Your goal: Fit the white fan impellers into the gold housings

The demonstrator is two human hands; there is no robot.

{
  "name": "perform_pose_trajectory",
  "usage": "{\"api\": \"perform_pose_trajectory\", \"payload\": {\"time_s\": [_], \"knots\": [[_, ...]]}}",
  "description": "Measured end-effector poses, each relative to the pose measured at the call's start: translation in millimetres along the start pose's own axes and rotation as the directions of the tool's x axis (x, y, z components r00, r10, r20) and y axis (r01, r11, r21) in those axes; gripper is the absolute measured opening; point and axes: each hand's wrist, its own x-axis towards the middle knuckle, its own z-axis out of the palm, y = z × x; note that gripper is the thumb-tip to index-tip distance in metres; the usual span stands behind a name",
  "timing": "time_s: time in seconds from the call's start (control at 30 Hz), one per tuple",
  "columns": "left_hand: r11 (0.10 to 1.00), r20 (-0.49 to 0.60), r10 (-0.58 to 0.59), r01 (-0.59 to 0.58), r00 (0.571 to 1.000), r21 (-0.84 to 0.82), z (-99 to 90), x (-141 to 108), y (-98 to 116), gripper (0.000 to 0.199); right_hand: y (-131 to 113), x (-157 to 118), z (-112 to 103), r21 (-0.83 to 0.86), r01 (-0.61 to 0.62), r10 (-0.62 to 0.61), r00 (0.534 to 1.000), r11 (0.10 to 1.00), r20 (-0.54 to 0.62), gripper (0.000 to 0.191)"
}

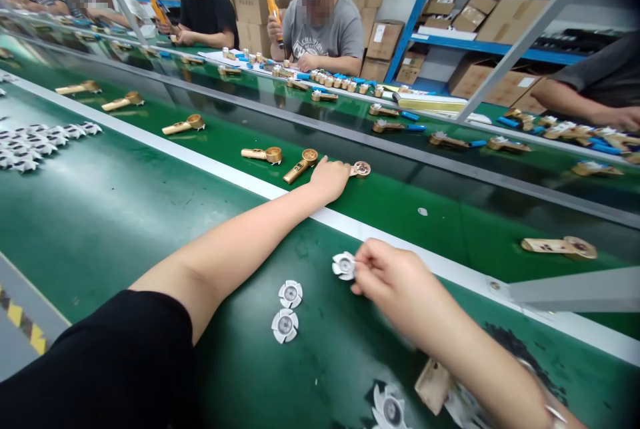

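Note:
My left hand reaches out over the green conveyor belt, its fingers closed around the handle of a gold handheld fan housing. The housing's round end sticks out beyond my fingertips. Just left of that hand lie two more gold fan housings, their round ends upward. My right hand is closed in a pinch on the edge of a white fan blade wheel, held above the near green tabletop. Two similar blade wheels lie close together on the tabletop between my arms.
Many blade wheels lie in rows at the left. Another gold housing lies on the belt at the right, near a grey metal post. A white rail edges the belt. Across it, co-workers sit, some holding orange tools.

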Motion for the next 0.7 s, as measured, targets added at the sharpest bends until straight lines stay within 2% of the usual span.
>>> {"api": "perform_pose_trajectory", "payload": {"time_s": [0.07,0.13,0.23,0.37,0.43,0.5,0.6,0.7], "knots": [[0.997,0.041,0.013,-0.010,0.999,-0.073,-3.7,-6.9,3.4,0.036,15.6,-15.8,-16.8,0.055,-0.069,0.072,0.996,0.996,-0.056,0.016],[0.984,0.088,0.063,-0.048,0.994,-0.170,-10.4,-17.9,12.1,0.033,29.3,-26.3,-31.2,0.118,-0.139,0.159,0.970,0.983,-0.184,0.017],[0.920,0.153,0.195,-0.127,0.969,-0.370,-22.4,-38.3,34.7,0.029,39.9,-33.8,-47.3,0.186,-0.182,0.245,0.876,0.966,-0.415,0.019],[0.750,0.170,0.374,-0.189,0.912,-0.634,-36.1,-66.7,68.0,0.053,39.0,-39.5,-64.2,0.169,-0.170,0.239,0.750,0.971,-0.617,0.023],[0.640,0.156,0.440,-0.187,0.885,-0.745,-40.6,-78.1,79.0,0.062,36.5,-43.4,-71.2,0.175,-0.176,0.248,0.694,0.969,-0.676,0.023],[0.571,0.140,0.475,-0.183,0.869,-0.801,-43.2,-85.9,85.4,0.064,34.3,-47.7,-76.5,0.174,-0.184,0.252,0.643,0.967,-0.723,0.022],[0.589,0.134,0.484,-0.209,0.865,-0.781,-44.5,-91.2,88.7,0.064,33.2,-52.3,-80.9,0.127,-0.232,0.242,0.585,0.965,-0.774,0.018],[0.621,0.122,0.488,-0.245,0.864,-0.745,-44.1,-92.1,88.6,0.063,35.2,-53.6,-81.5,0.093,-0.265,0.235,0.580,0.960,-0.780,0.017]]}}
